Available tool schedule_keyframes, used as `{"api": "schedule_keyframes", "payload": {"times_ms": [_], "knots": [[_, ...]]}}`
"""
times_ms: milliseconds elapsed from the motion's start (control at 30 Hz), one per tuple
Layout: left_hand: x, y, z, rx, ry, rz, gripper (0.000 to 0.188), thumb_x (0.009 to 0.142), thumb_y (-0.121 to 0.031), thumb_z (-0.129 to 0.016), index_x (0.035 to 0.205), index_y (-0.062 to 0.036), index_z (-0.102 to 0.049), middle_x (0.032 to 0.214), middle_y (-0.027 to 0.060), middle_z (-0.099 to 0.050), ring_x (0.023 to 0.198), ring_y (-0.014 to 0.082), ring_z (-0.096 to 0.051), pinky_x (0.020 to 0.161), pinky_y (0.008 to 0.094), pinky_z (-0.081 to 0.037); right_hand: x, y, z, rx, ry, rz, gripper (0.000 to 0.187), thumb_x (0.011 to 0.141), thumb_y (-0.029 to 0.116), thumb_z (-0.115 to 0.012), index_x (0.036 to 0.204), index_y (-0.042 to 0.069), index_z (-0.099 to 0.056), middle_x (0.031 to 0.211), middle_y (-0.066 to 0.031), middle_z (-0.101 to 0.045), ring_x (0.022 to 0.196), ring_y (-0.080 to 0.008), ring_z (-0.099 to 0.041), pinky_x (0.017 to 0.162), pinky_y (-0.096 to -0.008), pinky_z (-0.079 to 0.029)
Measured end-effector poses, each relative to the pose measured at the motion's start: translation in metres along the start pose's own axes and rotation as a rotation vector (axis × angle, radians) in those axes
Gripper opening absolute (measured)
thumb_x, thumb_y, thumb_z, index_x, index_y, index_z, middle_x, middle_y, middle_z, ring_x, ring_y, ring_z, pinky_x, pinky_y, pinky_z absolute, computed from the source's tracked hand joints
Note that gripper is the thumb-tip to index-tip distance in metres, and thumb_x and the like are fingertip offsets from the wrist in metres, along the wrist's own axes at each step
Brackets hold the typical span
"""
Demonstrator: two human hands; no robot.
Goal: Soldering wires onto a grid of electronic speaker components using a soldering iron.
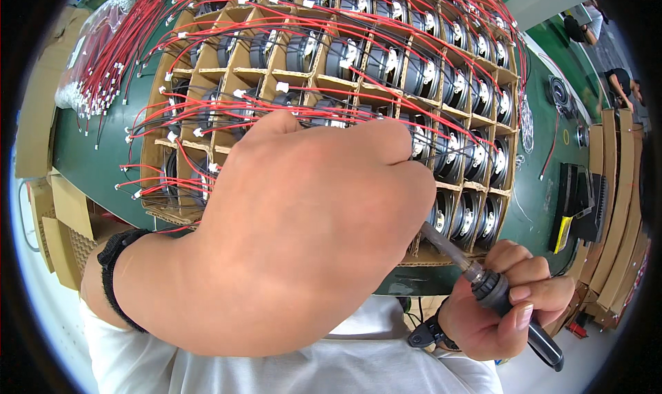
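My left hand (324,215), large in the middle, is curled over the front part of a divided cardboard tray (498,254). Its fingertips are hidden beneath the hand, so what they pinch does not show. In my right hand (476,318) is a soldering iron (491,288) with a black handle, its metal barrel slanting up and left. The iron's tip disappears behind my left hand. Round black speakers (452,146) with metal terminals stand on edge in the tray's cells. Red and black wires (227,106) with white connectors lie across the rows.
At the far left is a clear plastic bag (74,66) with a bundle of red wires (134,39). A black stand (586,195) with a yellow label sits at right, and a loose speaker (560,91) beyond it. Cardboard boxes (69,218) flank the green table (103,166). People are at far right.
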State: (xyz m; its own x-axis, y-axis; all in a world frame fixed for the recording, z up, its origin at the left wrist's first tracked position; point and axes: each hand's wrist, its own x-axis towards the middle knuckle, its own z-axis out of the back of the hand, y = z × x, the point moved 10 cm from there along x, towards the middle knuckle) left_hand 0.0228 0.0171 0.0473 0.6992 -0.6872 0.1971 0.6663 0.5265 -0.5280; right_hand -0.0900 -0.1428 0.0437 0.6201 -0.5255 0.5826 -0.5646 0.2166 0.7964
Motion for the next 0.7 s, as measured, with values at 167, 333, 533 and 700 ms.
{"api": "schedule_keyframes", "payload": {"times_ms": [167, 333, 533, 700], "knots": [[0.001, 0.002, -0.001, -0.022, 0.020, 0.023, 0.021, 0.062, -0.001, -0.073, 0.072, -0.0120, -0.058, 0.071, 0.0009, -0.048, 0.058, 0.0228, -0.050, 0.054, 0.0379, -0.031, 0.000, 0.002, -0.007, -0.013, 0.107, 0.028, 0.026, 0.088, 0.021, -0.063, 0.085, 0.008, -0.041, 0.063, -0.0029, -0.035, 0.052, -0.0134, -0.028, 0.053, -0.0338, -0.024], [0.002, 0.002, -0.002, -0.006, 0.032, 0.027, 0.020, 0.062, -0.001, -0.073, 0.072, -0.0118, -0.058, 0.071, 0.0012, -0.049, 0.058, 0.0235, -0.050, 0.054, 0.0382, -0.032, -0.005, 0.006, -0.014, -0.060, 0.209, 0.094, 0.026, 0.093, 0.025, -0.063, 0.090, 0.009, -0.042, 0.067, -0.0038, -0.038, 0.053, -0.0150, -0.032, 0.054, -0.0342, -0.027], [0.003, 0.000, -0.001, 0.012, 0.038, 0.020, 0.020, 0.063, -0.002, -0.073, 0.071, -0.0117, -0.058, 0.070, 0.0014, -0.049, 0.058, 0.0235, -0.050, 0.054, 0.0380, -0.032, -0.006, 0.006, -0.013, -0.066, 0.232, 0.070, 0.027, 0.094, 0.028, -0.063, 0.092, 0.010, -0.042, 0.067, -0.0039, -0.039, 0.053, -0.0162, -0.034, 0.054, -0.0345, -0.029], [0.003, 0.001, -0.001, -0.005, 0.034, 0.014, 0.020, 0.062, -0.001, -0.073, 0.071, -0.0117, -0.058, 0.069, 0.0014, -0.048, 0.057, 0.0232, -0.049, 0.053, 0.0379, -0.031, -0.007, 0.006, -0.012, -0.080, 0.224, 0.074, 0.026, 0.094, 0.027, -0.062, 0.092, 0.010, -0.042, 0.068, -0.0039, -0.039, 0.053, -0.0163, -0.034, 0.055, -0.0350, -0.029]]}}
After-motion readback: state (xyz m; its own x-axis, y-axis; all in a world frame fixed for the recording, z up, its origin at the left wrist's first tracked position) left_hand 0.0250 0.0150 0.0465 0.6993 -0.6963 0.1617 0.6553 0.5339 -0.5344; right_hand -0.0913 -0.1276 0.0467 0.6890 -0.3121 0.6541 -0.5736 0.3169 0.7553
